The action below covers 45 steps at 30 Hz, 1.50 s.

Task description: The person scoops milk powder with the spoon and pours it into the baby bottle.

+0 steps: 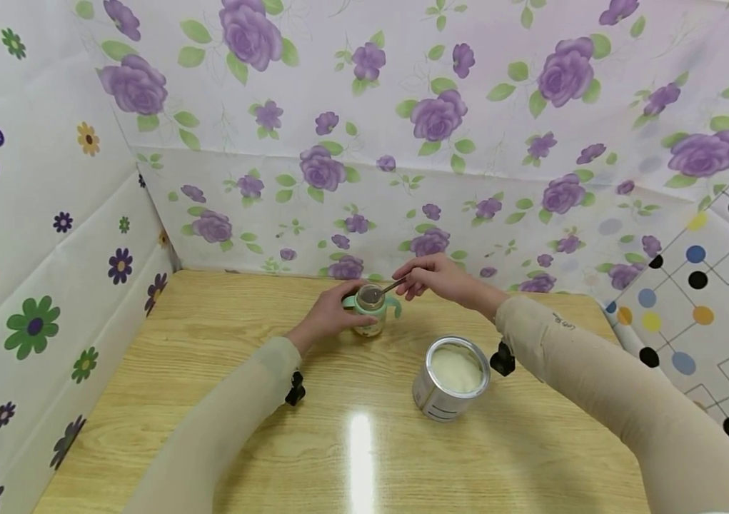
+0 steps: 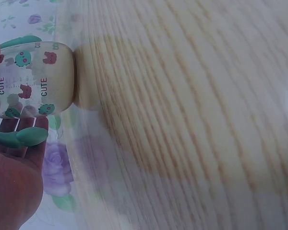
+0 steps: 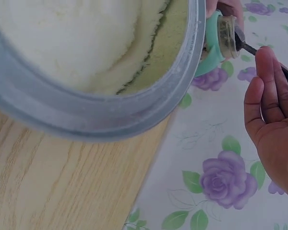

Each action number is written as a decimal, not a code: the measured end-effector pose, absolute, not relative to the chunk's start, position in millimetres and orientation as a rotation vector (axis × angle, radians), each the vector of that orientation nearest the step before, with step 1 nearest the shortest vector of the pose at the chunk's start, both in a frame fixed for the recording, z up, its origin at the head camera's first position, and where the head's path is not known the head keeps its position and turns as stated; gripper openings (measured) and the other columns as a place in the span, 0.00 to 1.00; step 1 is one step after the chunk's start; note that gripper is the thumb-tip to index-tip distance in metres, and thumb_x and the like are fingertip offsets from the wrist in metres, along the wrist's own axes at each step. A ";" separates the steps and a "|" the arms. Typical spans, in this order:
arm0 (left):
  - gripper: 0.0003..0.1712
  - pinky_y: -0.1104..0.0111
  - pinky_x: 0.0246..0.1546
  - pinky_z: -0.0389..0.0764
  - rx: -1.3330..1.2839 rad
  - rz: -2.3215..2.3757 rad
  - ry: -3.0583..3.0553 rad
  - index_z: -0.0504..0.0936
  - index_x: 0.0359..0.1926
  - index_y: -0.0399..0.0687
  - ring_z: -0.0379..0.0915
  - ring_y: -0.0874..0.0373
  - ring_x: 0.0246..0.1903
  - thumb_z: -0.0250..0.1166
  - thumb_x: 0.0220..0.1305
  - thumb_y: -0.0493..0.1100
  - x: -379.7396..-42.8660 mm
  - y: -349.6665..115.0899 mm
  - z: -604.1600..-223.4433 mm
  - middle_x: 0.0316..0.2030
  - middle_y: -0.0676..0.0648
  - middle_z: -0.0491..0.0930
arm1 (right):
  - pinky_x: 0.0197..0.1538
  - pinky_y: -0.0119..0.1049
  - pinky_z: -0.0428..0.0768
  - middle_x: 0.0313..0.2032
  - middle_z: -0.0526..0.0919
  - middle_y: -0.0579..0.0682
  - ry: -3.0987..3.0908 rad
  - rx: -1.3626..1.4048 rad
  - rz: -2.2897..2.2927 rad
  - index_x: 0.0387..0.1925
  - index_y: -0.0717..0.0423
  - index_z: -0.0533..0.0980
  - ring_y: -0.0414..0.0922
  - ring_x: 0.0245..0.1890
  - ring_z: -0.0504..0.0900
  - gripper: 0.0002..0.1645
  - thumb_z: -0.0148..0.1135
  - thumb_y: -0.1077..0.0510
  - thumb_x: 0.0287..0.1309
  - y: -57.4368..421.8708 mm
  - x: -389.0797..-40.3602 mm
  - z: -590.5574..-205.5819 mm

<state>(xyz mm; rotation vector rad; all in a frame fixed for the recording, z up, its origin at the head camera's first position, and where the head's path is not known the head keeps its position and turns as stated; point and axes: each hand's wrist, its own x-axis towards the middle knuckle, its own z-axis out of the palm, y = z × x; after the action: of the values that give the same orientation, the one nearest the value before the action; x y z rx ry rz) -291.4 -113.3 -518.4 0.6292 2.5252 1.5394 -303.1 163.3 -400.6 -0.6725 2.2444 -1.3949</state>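
Observation:
A clear baby bottle (image 1: 370,330) with green side handles stands uncapped near the table's back edge. My left hand (image 1: 332,312) grips it around the body, thumb in front. Pink and green cartoon prints and the word CUTE show on the bottle (image 2: 33,79) in the left wrist view. From the right, my right hand (image 1: 436,277) pinches the handle of a thin dark spoon (image 1: 395,284). The spoon's head is at the bottle's open mouth, as the right wrist view also shows, with the spoon (image 3: 248,48) slanting into the neck.
A large open can (image 1: 430,396) of pale cream powder (image 1: 456,368) stands on the wooden table (image 1: 313,442), nearer me and below my right forearm. Behind the table hangs a flowered cloth (image 1: 364,207), with patterned sheets on both sides.

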 end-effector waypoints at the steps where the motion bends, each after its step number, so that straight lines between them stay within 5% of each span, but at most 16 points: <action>1: 0.44 0.51 0.65 0.79 0.629 1.539 2.525 0.76 0.74 0.57 0.79 0.50 0.61 0.85 0.58 0.49 -291.5 -113.5 -518.4 0.63 0.50 0.82 | 0.50 0.45 0.88 0.46 0.90 0.64 2.245 -0.668 -1.395 0.60 0.68 0.82 0.52 0.41 0.91 0.21 0.49 0.61 0.80 163.2 -302.8 -400.3; 15: 0.44 0.51 0.65 0.78 0.634 1.530 2.532 0.76 0.74 0.55 0.78 0.49 0.62 0.85 0.58 0.48 -290.4 -113.8 -515.7 0.64 0.48 0.82 | 0.49 0.40 0.88 0.48 0.90 0.65 2.175 -0.617 -1.490 0.61 0.73 0.80 0.48 0.41 0.91 0.23 0.47 0.60 0.83 165.0 -302.5 -403.8; 22: 0.44 0.51 0.65 0.78 0.653 1.527 2.546 0.77 0.73 0.56 0.78 0.49 0.61 0.85 0.58 0.49 -291.1 -114.3 -516.4 0.64 0.48 0.82 | 0.51 0.40 0.88 0.44 0.92 0.52 2.071 -0.553 -1.629 0.61 0.71 0.80 0.45 0.43 0.91 0.28 0.46 0.50 0.87 163.9 -305.5 -407.0; 33: 0.45 0.50 0.67 0.78 0.640 1.536 2.531 0.76 0.75 0.56 0.77 0.48 0.64 0.85 0.58 0.48 -289.9 -113.8 -516.1 0.65 0.48 0.81 | 0.45 0.36 0.88 0.37 0.93 0.47 2.060 -0.389 -1.787 0.61 0.77 0.76 0.41 0.36 0.92 0.33 0.44 0.47 0.88 165.3 -303.9 -408.2; 45: 0.46 0.51 0.66 0.78 0.628 1.538 2.513 0.74 0.76 0.56 0.78 0.49 0.62 0.85 0.58 0.48 -290.5 -114.4 -516.5 0.65 0.48 0.81 | 0.46 0.33 0.87 0.37 0.93 0.49 1.668 -0.276 -2.146 0.52 0.60 0.86 0.42 0.39 0.92 0.27 0.44 0.49 0.88 208.0 -281.6 -393.0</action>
<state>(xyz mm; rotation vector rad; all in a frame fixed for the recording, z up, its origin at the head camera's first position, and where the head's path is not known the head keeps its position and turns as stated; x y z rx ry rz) -290.5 -114.4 -516.5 0.6280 2.5126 1.5384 -281.6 208.0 -393.0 -0.2760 1.6677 -2.1459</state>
